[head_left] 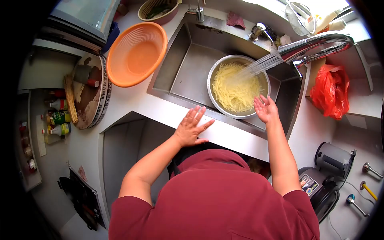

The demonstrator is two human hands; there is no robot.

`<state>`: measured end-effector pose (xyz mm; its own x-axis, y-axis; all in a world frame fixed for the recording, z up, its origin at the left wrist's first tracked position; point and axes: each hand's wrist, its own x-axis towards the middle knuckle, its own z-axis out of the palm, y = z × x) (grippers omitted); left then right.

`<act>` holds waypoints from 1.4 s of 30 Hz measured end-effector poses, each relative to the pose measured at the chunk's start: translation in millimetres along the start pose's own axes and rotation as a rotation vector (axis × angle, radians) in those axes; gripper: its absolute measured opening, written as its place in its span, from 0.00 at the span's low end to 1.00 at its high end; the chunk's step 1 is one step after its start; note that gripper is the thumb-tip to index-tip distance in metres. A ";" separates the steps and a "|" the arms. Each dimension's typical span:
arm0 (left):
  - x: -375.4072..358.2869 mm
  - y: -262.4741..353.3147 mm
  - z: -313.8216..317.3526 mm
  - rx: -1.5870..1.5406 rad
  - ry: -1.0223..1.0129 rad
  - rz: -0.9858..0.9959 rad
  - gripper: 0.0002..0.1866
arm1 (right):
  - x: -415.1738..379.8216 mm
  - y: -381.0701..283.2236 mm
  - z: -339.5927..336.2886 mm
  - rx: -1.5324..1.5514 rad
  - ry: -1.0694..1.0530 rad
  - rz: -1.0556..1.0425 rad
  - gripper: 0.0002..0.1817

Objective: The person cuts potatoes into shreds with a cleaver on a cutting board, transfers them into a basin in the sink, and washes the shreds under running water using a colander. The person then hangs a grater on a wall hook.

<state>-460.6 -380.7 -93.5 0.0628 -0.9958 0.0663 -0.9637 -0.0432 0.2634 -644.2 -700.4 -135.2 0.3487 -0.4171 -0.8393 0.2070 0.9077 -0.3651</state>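
Observation:
Pale yellow shreds, like shredded potato (236, 90), fill a round metal bowl (211, 89) in the right part of the steel sink (182, 78). Water sprays onto them from the chrome faucet (298, 50). My right hand (266, 109) is beside the bowl's lower right rim, palm up with the fingers apart, holding nothing. On the white counter edge in front of the sink, my left hand (193, 128) lies with its fingers spread and nothing in it.
An orange plastic basin (138, 56) stands left of the sink, with a colander (160, 12) behind it. A round cutting board (90, 92) lies farther left. To the right are a red plastic bag (331, 92) and a black appliance (320, 192).

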 end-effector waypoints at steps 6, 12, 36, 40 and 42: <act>20.1 2.5 -3.3 -0.335 0.334 -0.223 0.13 | -9.9 15.8 2.6 -0.509 0.011 -0.555 0.10; 58.2 -16.8 -62.2 -0.553 0.274 -0.200 0.43 | -11.5 -46.1 22.9 -1.253 0.081 -1.248 0.36; 126.7 -70.6 -269.7 -1.062 -0.168 0.573 0.32 | -320.7 -8.5 166.0 -1.074 -0.215 -1.488 0.17; 146.0 -84.9 -299.7 -1.650 -0.245 1.074 0.35 | -366.1 7.0 151.7 -0.620 -0.647 -1.494 0.17; 186.3 -95.6 -227.8 -2.312 -0.554 1.238 0.33 | -286.2 22.6 129.9 0.065 -1.274 -0.998 0.27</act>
<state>-297.7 -543.8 112.9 -0.3192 -0.4827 0.8155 0.9399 -0.0511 0.3376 -620.7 -566.6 149.1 0.5437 -0.6041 0.5826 0.8287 0.2765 -0.4867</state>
